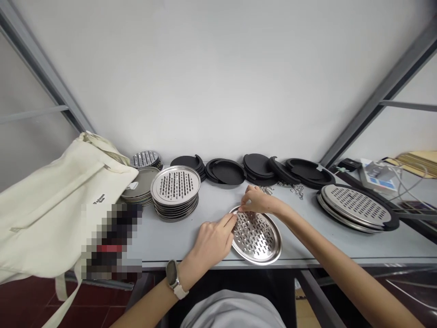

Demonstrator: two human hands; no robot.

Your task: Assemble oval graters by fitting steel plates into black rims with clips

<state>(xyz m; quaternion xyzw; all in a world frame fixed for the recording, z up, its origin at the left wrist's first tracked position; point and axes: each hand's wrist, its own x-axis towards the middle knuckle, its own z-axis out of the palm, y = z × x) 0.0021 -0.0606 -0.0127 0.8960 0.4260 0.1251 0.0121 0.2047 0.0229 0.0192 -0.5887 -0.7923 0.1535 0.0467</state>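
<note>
Where both hands (215, 239) (257, 200) rest, metal disc's (256, 237) far-left rim.

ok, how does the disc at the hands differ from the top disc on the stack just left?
Handled disc is single; top disc crowns a stack. Left hand and right hand touch the handled disc, neither the top disc. Shared: both round, silvery, perforated.
</note>
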